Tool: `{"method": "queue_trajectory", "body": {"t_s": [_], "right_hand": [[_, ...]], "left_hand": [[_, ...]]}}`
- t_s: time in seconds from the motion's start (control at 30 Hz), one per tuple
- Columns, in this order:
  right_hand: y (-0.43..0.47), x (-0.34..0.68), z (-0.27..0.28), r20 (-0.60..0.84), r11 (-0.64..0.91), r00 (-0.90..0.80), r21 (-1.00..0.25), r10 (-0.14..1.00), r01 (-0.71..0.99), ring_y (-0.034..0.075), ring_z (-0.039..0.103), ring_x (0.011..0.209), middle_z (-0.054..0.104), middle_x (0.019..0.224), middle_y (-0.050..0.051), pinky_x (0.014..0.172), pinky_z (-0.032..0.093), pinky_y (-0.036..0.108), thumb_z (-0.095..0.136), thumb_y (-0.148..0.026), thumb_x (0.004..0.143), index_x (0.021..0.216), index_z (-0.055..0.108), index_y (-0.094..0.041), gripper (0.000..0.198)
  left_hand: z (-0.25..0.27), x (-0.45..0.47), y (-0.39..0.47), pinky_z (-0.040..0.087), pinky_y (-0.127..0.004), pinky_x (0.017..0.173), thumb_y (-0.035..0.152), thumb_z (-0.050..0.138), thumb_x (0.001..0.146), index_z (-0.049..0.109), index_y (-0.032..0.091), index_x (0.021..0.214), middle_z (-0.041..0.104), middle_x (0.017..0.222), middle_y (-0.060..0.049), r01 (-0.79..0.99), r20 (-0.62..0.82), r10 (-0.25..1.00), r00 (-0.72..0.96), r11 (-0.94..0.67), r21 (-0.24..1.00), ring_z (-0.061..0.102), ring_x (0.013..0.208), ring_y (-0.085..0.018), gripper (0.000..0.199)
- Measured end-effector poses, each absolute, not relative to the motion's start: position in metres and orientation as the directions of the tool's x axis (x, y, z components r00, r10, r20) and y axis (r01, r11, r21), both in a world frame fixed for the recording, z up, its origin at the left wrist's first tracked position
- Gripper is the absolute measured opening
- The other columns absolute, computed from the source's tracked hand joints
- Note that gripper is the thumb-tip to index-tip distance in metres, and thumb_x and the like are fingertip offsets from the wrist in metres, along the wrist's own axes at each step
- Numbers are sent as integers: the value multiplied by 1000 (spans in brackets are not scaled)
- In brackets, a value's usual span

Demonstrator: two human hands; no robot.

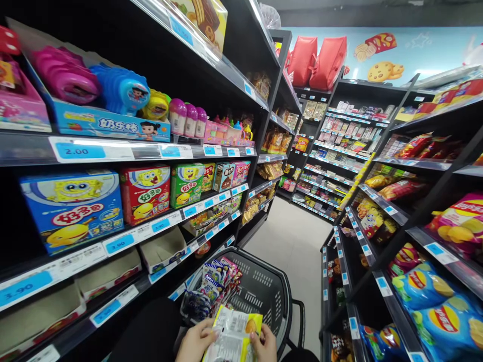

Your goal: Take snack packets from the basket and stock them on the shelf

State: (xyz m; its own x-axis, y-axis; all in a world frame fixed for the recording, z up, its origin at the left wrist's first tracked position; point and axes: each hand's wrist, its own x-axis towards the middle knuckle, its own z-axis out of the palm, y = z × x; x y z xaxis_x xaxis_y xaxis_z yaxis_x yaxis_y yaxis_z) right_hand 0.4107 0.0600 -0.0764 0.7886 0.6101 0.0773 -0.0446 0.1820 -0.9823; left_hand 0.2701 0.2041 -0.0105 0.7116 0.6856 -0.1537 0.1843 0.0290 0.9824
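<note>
One head-worn cam from where I'm standing, pointed forward and a bit down the aisle (302, 229). Left hand (198, 338) and right hand (263, 344) super close around 6 o'clock, far wall (356, 33) way off at 1.

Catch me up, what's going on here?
A person in a shop aisle holds a white-and-yellow packet in both hands, the left hand and right hand on opposite sides, at the near side of a dark basket. Small snack packets lie in the basket. Snack boxes stand on the left shelves; chip bags sit on the right.
</note>
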Motion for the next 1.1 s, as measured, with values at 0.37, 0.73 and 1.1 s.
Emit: {"method": "queue_trajectory", "body": {"t_s": [0.37,0.73,1.1], "right_hand": [[44,421,-48,146,81,791,-989,594,122,22,62,70,68,69,6,66,48,29,63,-35,63,68,70,-16,20],[53,412,-59,68,295,834,-948,548,-116,23,63,77,62,103,9,72,49,33,76,-33,49,103,60,-21,58],[45,423,-50,-93,59,827,-987,554,-151,18,57,49,65,55,5,49,45,27,75,-44,47,62,63,-13,36]], "left_hand": [[-7,270,200,42,-25,55,46,56,57,63,15,60,59,51,-1,260,-200,673,712,13,966,55,55,-18,31],[3,267,205,46,-28,58,29,74,35,61,17,74,65,74,-2,9,-197,760,619,244,970,56,53,-15,42],[-5,274,198,34,-22,47,58,61,47,52,17,53,48,42,4,285,-198,699,687,-9,958,48,47,-15,43]]}}
